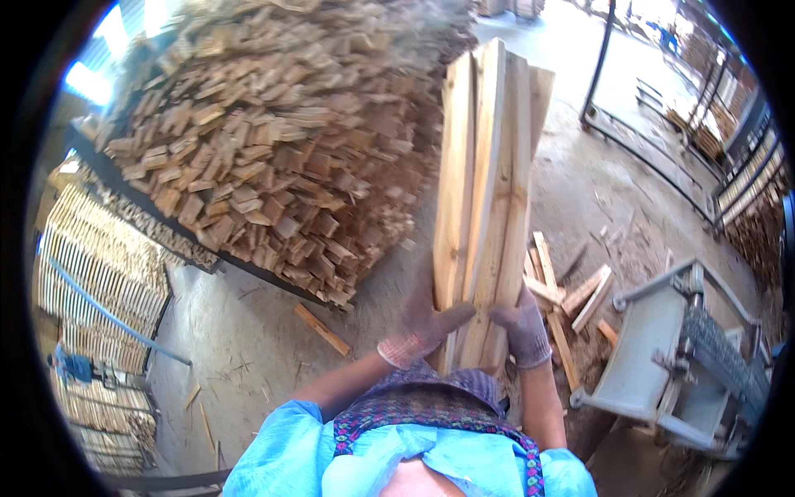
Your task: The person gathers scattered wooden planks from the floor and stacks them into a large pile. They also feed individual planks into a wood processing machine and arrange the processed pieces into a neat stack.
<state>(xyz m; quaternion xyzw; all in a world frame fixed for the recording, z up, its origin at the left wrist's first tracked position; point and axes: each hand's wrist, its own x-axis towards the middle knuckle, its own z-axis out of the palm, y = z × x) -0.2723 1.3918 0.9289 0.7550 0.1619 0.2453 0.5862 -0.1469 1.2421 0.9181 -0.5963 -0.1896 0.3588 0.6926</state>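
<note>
A bundle of several long wooden boards (pixel 487 174) stands out ahead of my body, its near end close to my apron. Gloved and pressed to the bundle's left side, my left hand (pixel 424 319) has its thumb over the top. On the opposite side my right hand (pixel 523 327), also gloved, grips the boards with its thumb across them. The fingers of both hands are mostly hidden behind the wood.
A large heap of short wood offcuts (pixel 273 141) rises at the left. Stacked boards (pixel 108 273) stand farther left. Loose wood pieces (pixel 580 298) lie on the floor to the right, near a grey metal machine (pixel 646 340). A dark metal frame (pixel 646 149) stands at the far right.
</note>
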